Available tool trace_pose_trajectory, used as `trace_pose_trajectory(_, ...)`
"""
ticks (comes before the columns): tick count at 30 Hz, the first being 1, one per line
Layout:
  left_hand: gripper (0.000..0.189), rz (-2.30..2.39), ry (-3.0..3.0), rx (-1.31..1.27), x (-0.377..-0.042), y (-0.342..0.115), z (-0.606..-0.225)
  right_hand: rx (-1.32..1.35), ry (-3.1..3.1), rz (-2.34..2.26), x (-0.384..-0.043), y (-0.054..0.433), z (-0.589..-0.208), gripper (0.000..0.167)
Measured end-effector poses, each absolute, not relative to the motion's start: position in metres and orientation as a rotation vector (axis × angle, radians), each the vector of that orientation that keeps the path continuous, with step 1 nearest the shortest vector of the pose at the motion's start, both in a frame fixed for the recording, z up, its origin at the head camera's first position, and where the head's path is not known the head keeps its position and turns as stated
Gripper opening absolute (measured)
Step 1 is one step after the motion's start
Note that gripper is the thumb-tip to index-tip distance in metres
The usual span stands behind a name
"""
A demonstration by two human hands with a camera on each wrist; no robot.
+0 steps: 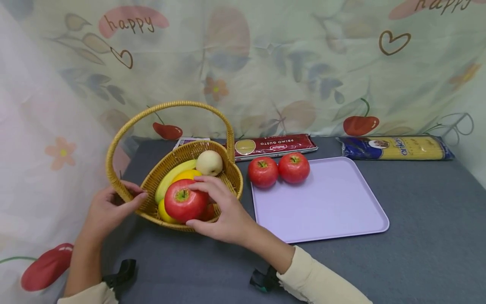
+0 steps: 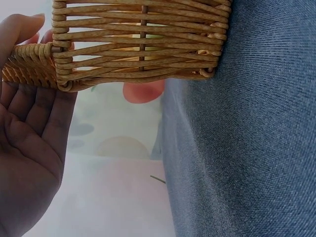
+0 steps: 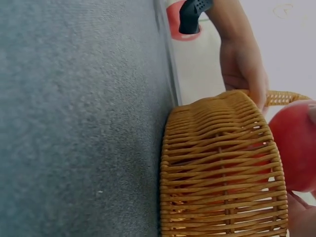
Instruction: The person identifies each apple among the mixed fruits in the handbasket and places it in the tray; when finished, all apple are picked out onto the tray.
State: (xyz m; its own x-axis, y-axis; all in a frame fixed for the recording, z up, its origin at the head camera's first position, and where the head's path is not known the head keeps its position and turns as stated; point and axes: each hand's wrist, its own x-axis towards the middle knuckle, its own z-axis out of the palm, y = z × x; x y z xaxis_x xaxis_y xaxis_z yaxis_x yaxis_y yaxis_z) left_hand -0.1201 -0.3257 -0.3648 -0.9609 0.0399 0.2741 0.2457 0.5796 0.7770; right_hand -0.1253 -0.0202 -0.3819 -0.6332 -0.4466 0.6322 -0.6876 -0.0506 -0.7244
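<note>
My left hand point(image 1: 114, 207) grips the wicker basket point(image 1: 152, 175) where its tall handle point(image 1: 110, 162) joins the rim. In the left wrist view, the fingers curl around the handle's base. My right hand point(image 1: 224, 213) holds a red apple point(image 1: 183, 202) between thumb and fingers, over the front of the basket. The right wrist view shows this apple point(image 3: 295, 148) above the wicker rim. Inside the basket lie a banana point(image 1: 164, 185), a pale round pear point(image 1: 209, 163) and yellow fruit point(image 1: 186, 175). Something red point(image 1: 210, 212) shows partly beneath the held apple.
Two more red apples point(image 1: 263, 172) point(image 1: 294, 168) sit at the back-left corner of a lilac tray point(image 1: 322, 207). Behind lie a red pasta packet point(image 1: 275, 145) and a blue-and-yellow spaghetti packet point(image 1: 396, 147), along the patterned curtain point(image 1: 265, 76).
</note>
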Motion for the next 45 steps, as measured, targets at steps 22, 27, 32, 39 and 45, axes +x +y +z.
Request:
trace_pose_trajectory(22, 0.020, -1.350, -2.599, -0.224, -0.121, -0.326, -0.365, 1.129, -1.991, 1.899, -0.111, 0.022, -0.371, 0.065)
trace_pose_trajectory(27, 0.020, -1.349, -2.593, -0.234, -0.120, -0.325, -0.365, 1.074, -2.010, 1.910, -0.112, 0.035, -0.371, 0.066)
trace_pose_trajectory(32, 0.020, -1.350, -2.591, -0.234, -0.120, -0.325, -0.365, 0.995, -2.022, 1.856, -0.121, 0.049, -0.365, 0.065)
trace_pose_trajectory(39, 0.020, -1.351, -2.587, -0.230, -0.120, -0.325, -0.364, 0.799, -1.999, 1.795, -0.138, 0.078, -0.354, 0.069)
trace_pose_trajectory(45, 0.020, -1.356, -2.567, -0.227, -0.120, -0.324, -0.365, 0.647, -2.014, 1.661, -0.152, 0.107, -0.347, 0.069)
